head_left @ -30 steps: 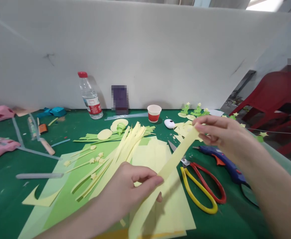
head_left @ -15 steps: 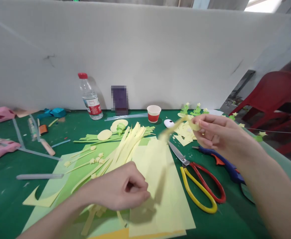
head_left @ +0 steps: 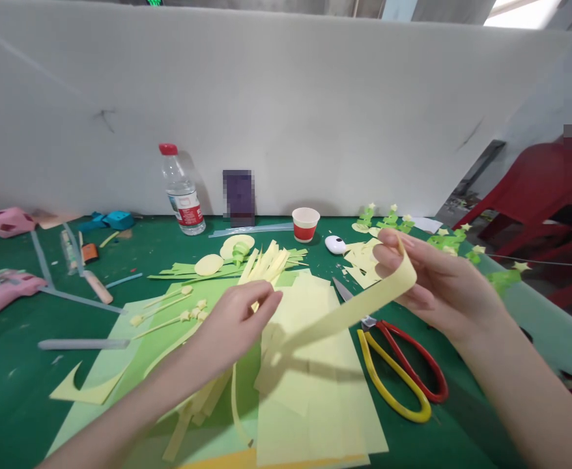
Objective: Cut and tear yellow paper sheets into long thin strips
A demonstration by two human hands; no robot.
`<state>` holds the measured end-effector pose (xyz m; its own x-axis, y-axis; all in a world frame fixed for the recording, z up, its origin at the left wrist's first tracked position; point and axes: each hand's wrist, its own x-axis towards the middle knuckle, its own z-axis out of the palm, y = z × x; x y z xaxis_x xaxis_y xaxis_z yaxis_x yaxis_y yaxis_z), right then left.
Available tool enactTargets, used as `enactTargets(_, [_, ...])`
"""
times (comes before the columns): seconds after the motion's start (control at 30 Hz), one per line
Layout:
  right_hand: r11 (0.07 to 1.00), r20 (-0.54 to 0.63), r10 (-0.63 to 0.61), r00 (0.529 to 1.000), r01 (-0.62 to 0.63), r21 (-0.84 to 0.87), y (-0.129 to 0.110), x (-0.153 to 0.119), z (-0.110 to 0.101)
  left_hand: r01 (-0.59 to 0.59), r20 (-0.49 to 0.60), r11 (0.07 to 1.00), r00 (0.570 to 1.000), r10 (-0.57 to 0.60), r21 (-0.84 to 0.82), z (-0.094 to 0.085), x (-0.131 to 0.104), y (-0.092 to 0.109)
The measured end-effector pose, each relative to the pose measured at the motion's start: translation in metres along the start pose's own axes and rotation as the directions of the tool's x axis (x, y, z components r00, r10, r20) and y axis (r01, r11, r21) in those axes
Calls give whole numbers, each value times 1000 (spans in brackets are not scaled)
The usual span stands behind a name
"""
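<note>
"Where's the paper strip (head_left: 359, 307)?"
"Over the yellow sheets (head_left: 325, 417), its end pinched in the right hand (head_left: 449, 290)."
"What could go wrong?"
"Squeezing hard could crease its bend. The scissors (head_left: 369, 323) beneath could snag it."
"And the left hand (head_left: 242, 316)?"
"Fingers curled; I can't tell if it holds anything."

Head-worn view, facing forward and down, close above table (head_left: 12, 384)

Pale yellow strip (head_left: 359, 309); red-and-yellow scissor handles (head_left: 377, 382).
</note>
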<state>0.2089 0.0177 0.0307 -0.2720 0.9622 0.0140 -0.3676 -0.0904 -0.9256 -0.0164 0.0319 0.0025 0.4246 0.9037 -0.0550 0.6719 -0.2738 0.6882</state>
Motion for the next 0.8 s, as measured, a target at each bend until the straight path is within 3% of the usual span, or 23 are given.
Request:
enactTargets(0.07, [998,24,24,999,-25,50,4,2,1,-10,34,989,999,15,-146,-2,-2,4])
enactTargets(0.13, [997,68,48,997,-52,61,9,5,1,-8,184,939,980,75,-343,0,-6,7])
enactTargets(0.23, [998,152,61,987,-64,12,19,7,2,42,386,830,897,213,-557,6,-12,12])
enactTargets(0.33, [997,236,58,970,-46,-55,27,8,3,116,446,731,852,275,-673,12,-16,14])
enactTargets(0.43, [992,258,84,962,-55,-117,30,7,7,189,451,692,865,218,-697,16,-17,14])
enactTargets(0.57, [968,178,149,973,-107,-228,28,5,12,264,455,729,888,72,-631,18,-15,15])
enactTargets(0.7, [899,80,195,977,-146,-412,24,3,20,263,395,769,918,-15,-582,22,-12,17])
enactTargets(0.8, [845,21,200,980,-162,-510,24,0,26,233,326,750,945,-24,-619,23,-12,18])
